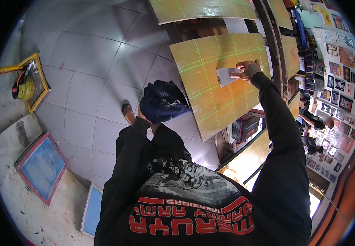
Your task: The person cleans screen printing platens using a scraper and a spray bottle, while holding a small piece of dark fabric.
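Observation:
My right hand (248,70) is closed on a flat grey scraper (226,78), which lies against a yellow board (204,98) marked with green grid lines. My left hand (144,116) is down by my legs, gripping the lower left of a bunched dark blue cloth (163,98); most of its fingers are hidden behind the fabric. The cloth hangs left of the board, above the tiled floor.
Another yellow board (198,10) is beyond, beside a dark rail (271,45). A yellow frame (33,104) holding tape rolls (21,89) and blue-meshed screens (42,164) are at left. A black box (245,125) sits under the boards. People (321,121) are by the poster-covered wall.

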Demonstrator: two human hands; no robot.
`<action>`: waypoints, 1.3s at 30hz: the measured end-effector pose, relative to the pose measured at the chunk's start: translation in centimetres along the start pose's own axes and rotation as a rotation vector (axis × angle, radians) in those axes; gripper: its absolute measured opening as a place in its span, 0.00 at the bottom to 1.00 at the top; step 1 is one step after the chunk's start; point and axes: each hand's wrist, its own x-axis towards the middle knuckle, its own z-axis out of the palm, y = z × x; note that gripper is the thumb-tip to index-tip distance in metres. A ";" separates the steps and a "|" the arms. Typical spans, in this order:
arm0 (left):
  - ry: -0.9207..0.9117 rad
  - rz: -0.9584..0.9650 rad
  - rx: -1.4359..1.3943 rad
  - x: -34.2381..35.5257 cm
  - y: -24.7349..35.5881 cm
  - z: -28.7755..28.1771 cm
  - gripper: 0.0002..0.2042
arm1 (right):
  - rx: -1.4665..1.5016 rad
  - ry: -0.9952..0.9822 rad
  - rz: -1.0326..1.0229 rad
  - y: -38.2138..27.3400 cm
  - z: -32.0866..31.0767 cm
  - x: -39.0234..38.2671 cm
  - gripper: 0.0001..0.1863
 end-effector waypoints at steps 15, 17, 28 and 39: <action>0.009 -0.090 -0.051 0.9 -0.4 -1.0 0.25 | 0.121 0.078 -0.110 -14.4 0.8 -5.1 0.34; 0.006 -0.096 -0.059 0.8 -0.4 -0.9 0.25 | 0.128 0.120 -0.093 -16.3 0.5 -6.7 0.34; -0.023 -0.067 -0.116 -2.0 2.1 0.1 0.26 | 0.317 0.555 -0.228 -20.3 -3.4 -13.5 0.21; -0.159 0.092 -0.174 -3.9 5.8 3.8 0.27 | 0.222 1.000 -0.311 -22.5 -6.0 -18.2 0.09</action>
